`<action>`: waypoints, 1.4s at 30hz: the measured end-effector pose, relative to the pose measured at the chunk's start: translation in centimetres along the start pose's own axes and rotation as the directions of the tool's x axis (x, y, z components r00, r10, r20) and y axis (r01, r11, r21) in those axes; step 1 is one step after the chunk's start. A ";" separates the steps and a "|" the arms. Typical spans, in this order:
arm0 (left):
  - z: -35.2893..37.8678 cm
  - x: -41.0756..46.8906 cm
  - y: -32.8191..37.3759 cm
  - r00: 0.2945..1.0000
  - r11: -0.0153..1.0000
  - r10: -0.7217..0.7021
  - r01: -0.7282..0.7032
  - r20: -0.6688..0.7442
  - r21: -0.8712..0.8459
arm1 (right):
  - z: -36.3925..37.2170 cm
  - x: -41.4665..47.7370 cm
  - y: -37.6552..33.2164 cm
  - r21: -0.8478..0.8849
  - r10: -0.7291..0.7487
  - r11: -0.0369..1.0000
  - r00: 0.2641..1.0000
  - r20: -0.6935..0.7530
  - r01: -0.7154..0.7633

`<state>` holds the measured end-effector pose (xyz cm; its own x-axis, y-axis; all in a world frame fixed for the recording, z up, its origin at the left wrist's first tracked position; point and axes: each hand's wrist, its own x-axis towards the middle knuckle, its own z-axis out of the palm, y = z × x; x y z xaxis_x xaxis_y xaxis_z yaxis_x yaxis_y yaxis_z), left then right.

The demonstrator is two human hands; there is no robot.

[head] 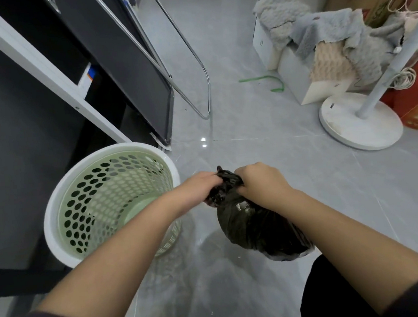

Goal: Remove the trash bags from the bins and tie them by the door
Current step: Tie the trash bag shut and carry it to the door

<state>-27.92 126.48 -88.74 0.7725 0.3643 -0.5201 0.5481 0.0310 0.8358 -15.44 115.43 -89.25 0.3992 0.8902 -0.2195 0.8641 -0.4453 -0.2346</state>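
Note:
A filled black trash bag (254, 227) hangs above the grey tiled floor, to the right of a green perforated bin with a white rim (55, 202). The bin holds no bag; its pale green bottom shows. My left hand (200, 187) grips the gathered neck of the bag from the left. My right hand (260, 181) grips the same neck from the right. The bunched top of the bag sticks up between the two hands.
A black desk with a white frame (52, 78) stands at the left, a chrome chair leg (207, 92) behind the bin. A white fan base (359, 122), boxes with grey blankets (323, 32) and a green strap (272, 82) lie at the right.

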 end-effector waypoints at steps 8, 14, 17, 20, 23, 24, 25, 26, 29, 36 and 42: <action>-0.2 -0.4 1.5 0.993 0.797 0.090 -0.118 -0.078 -0.592 | 0.6 0.1 2.2 0.443 -0.172 0.884 0.985 0.016 0.147; 0.6 0.4 1.9 0.962 0.745 0.121 -0.252 -0.246 -0.618 | 0.5 0.3 1.8 0.351 -0.165 0.926 0.985 0.049 0.138; -1.0 0.6 0.9 0.902 0.948 0.301 -0.317 -0.311 -0.002 | 0.6 0.2 2.2 0.291 -0.171 0.945 0.984 0.059 0.147; -2.7 -0.1 0.5 0.803 0.536 0.595 -0.357 -0.042 0.765 | 0.8 0.1 2.2 0.305 -0.202 0.938 0.975 0.089 0.166; -3.4 -0.6 1.2 0.814 0.376 0.579 -0.314 0.043 0.871 | 0.7 0.1 1.8 0.328 -0.238 0.922 0.969 0.064 0.205; -3.3 -0.6 1.3 0.818 0.401 0.575 -0.304 0.021 0.864 | 0.7 0.1 1.6 0.336 -0.251 0.916 0.967 0.049 0.221; -3.1 -0.5 1.5 0.832 0.477 0.555 -0.323 0.005 0.817 | 0.8 0.2 1.5 0.340 -0.260 0.911 0.965 0.038 0.232; -2.9 -0.4 1.7 0.856 0.602 0.517 -0.358 -0.006 0.714 | 0.8 0.2 1.5 0.343 -0.264 0.908 0.964 0.028 0.239; -2.1 -0.8 2.3 0.928 0.915 0.371 -0.360 -0.031 0.183 | 1.0 0.3 1.3 0.335 -0.272 0.906 0.962 -0.005 0.258; -0.2 0.2 2.1 0.961 0.911 0.110 -0.200 -0.255 -0.360 | 1.5 1.0 1.5 0.302 -0.207 0.931 0.978 -0.023 0.204; -2.5 -0.4 1.0 0.848 0.382 0.525 -0.312 0.074 0.870 | 1.6 1.0 1.6 0.282 -0.223 0.939 0.973 0.064 0.196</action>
<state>-28.43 128.68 -87.27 0.9664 0.2566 -0.0157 0.2473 -0.9113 0.3291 -14.19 115.50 -91.39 0.1764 0.9590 -0.2220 0.8034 -0.2706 -0.5304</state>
